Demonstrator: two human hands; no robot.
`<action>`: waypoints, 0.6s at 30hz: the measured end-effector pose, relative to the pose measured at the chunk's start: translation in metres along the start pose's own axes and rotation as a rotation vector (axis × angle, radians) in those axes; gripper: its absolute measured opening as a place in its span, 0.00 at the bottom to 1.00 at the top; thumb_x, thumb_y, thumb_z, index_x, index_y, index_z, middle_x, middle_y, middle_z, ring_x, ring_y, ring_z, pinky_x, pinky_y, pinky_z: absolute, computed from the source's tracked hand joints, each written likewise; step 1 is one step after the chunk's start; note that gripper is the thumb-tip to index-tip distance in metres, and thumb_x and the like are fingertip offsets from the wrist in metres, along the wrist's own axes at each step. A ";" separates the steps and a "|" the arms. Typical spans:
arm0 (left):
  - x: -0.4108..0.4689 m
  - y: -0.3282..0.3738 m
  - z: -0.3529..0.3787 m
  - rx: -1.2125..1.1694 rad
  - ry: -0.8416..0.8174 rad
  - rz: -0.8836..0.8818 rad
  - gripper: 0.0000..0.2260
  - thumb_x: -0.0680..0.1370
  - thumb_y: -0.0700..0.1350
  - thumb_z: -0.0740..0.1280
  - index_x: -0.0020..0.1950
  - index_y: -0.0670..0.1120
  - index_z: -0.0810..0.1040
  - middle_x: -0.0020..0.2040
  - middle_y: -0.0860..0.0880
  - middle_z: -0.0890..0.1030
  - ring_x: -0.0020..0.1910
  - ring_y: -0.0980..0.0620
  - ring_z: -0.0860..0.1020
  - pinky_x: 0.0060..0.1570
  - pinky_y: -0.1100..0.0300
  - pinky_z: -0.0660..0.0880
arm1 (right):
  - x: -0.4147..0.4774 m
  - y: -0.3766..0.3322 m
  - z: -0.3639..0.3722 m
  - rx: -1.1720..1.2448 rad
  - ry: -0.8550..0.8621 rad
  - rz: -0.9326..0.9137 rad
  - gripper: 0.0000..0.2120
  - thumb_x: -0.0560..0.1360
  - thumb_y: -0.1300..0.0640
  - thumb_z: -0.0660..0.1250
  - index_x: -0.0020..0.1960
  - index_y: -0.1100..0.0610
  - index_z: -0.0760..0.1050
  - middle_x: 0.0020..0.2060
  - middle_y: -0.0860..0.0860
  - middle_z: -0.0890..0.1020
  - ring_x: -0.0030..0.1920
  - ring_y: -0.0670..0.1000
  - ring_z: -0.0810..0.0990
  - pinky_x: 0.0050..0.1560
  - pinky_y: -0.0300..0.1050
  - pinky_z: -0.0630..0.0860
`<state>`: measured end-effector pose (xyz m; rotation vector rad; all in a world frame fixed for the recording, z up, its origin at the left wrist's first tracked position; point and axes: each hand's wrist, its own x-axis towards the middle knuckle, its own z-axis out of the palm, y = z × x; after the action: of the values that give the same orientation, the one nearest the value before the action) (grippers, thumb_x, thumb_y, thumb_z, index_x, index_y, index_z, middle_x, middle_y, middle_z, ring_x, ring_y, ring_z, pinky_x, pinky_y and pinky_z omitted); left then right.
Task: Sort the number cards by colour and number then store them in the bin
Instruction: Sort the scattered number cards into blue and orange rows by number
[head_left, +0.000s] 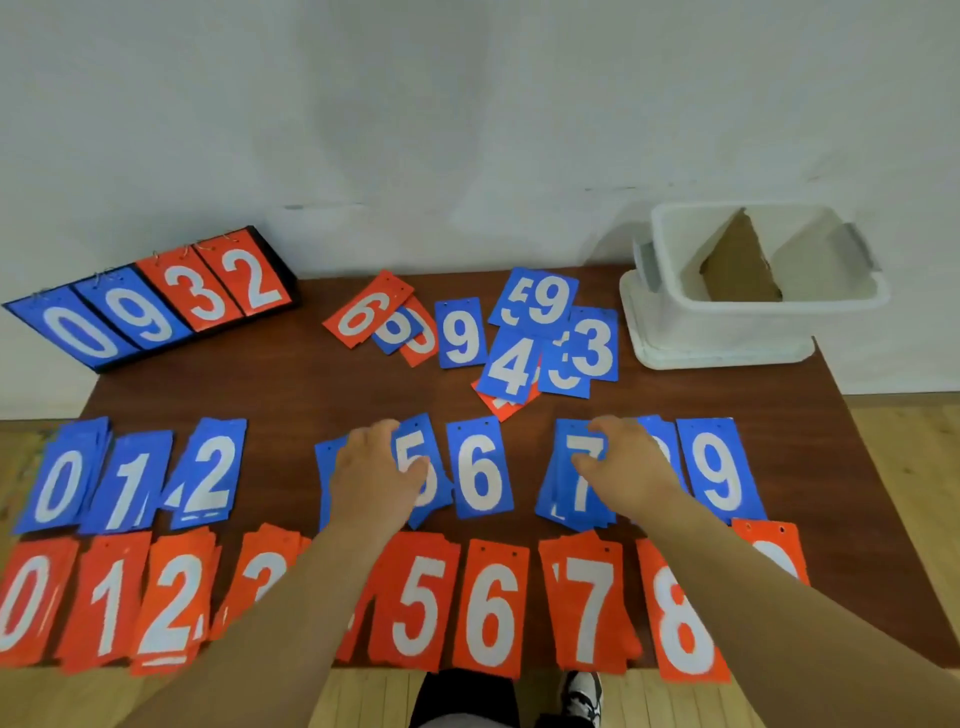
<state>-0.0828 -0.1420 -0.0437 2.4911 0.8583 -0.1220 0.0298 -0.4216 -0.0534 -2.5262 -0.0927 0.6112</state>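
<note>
Two rows of card piles lie on the brown table (291, 395). Blue piles run 0 (60, 478), 1 (127, 483), 2 (210, 475), then 5 (415, 447), 6 (479, 470), 7 (571, 488), 9 (719, 470). Red piles sit nearer me, from 0 (26, 603) to 8 (680, 618). My left hand (376, 470) rests on the blue 5 pile and hides the pile to its left. My right hand (621, 462) grips the blue 7 cards, hiding the pile beyond. Unsorted cards (511, 338) lie scattered at mid-table.
A white bin (748, 322) with a cardboard divider stands at the table's far right corner. A flip scoreboard (156, 301) showing 0 9 3 2 stands at the far left. A wall is behind; wooden floor and a shoe (584, 696) show below.
</note>
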 end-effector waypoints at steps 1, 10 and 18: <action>0.020 -0.005 -0.007 0.013 -0.004 -0.010 0.27 0.77 0.56 0.71 0.74 0.51 0.69 0.69 0.46 0.70 0.69 0.43 0.70 0.66 0.46 0.71 | 0.012 -0.011 0.003 0.013 0.004 0.011 0.25 0.76 0.46 0.71 0.71 0.50 0.72 0.69 0.52 0.71 0.59 0.55 0.79 0.55 0.52 0.81; 0.214 -0.025 -0.031 0.103 -0.043 -0.050 0.31 0.77 0.59 0.72 0.76 0.52 0.66 0.71 0.43 0.70 0.71 0.40 0.70 0.65 0.42 0.73 | 0.117 -0.107 0.060 -0.044 0.087 0.145 0.30 0.73 0.40 0.71 0.71 0.51 0.69 0.64 0.55 0.71 0.63 0.59 0.75 0.60 0.58 0.78; 0.295 -0.045 -0.011 0.330 -0.155 0.018 0.31 0.82 0.64 0.58 0.81 0.57 0.54 0.82 0.42 0.55 0.79 0.35 0.56 0.75 0.37 0.61 | 0.124 -0.123 0.102 -0.432 -0.030 0.033 0.33 0.81 0.35 0.54 0.81 0.39 0.46 0.81 0.53 0.40 0.80 0.64 0.41 0.77 0.63 0.50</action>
<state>0.1251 0.0577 -0.1236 2.7456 0.8039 -0.4797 0.1023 -0.2443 -0.1176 -2.9387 -0.2148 0.7044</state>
